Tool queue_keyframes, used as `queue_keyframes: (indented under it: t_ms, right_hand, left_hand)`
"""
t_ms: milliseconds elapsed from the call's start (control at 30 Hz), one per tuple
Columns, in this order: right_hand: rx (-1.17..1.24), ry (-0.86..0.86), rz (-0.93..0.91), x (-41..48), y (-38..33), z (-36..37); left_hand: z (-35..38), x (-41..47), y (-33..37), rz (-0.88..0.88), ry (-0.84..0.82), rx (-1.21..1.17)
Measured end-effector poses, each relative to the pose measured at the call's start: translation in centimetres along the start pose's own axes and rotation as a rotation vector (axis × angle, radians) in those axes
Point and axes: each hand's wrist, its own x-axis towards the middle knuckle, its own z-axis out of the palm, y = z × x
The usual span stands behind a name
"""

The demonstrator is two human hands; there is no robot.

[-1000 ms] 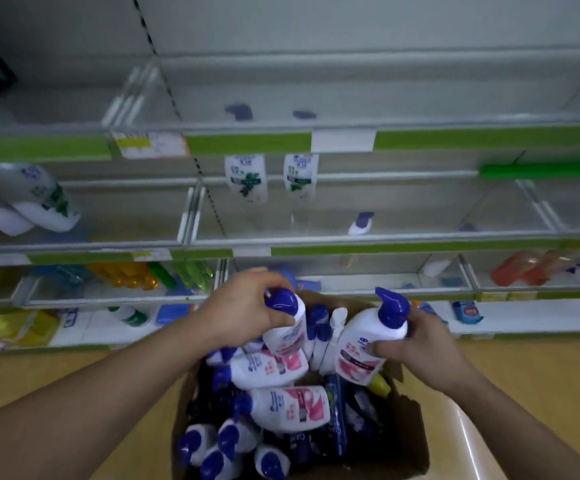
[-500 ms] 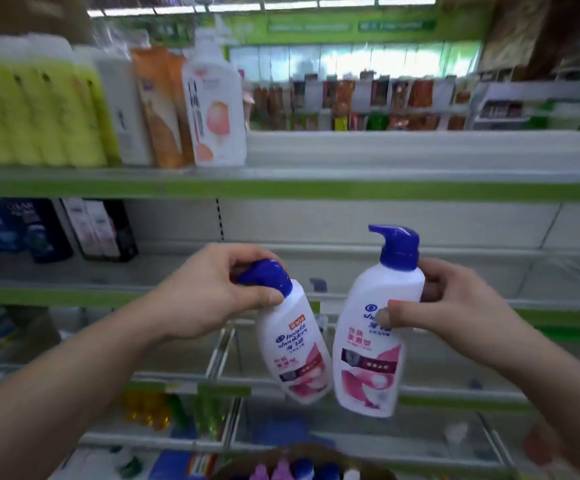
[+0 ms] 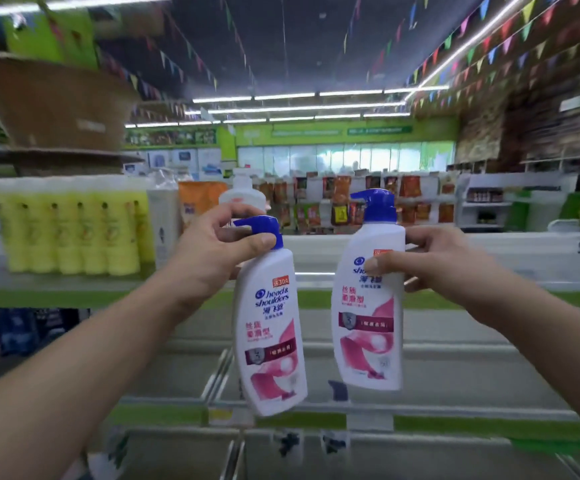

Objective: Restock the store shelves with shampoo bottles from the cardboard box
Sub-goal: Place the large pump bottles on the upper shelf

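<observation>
My left hand [image 3: 208,252] grips a white shampoo bottle [image 3: 269,334] with a pink label by its blue pump top, so the bottle hangs tilted in the air. My right hand [image 3: 434,259] holds a second, matching shampoo bottle [image 3: 368,317] round its upper body, thumb across the front label. Both bottles are raised in front of the top shelf [image 3: 489,252], whose right part is bare. The cardboard box is out of view.
Yellow bottles [image 3: 70,230], a white bottle [image 3: 162,216] and an orange-labelled one [image 3: 198,199] stand at the top shelf's left end. A brown cardboard carton [image 3: 52,105] sits above them. Lower shelves [image 3: 454,348] with wire dividers lie below. Other store aisles show behind.
Both hands have lifted the two bottles out of the box and up to the top shelf's height. My view has tilted upward and the box has dropped out of sight.
</observation>
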Motion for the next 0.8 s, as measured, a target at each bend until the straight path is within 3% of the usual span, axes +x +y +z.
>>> queue_keyframes:
  t_ms: [400, 800]
  right_hand:
    - [-0.014, 0.111, -0.084, 12.7, -5.3, 0.3]
    - [-0.073, 0.056, 0.012, 24.5, -0.5, 6.3]
  left_hand:
    - [-4.1, 5.4, -0.2, -0.011, 0.040, -0.007]
    - [-7.8, 5.8, -2.9, -0.020, 0.084, -0.024]
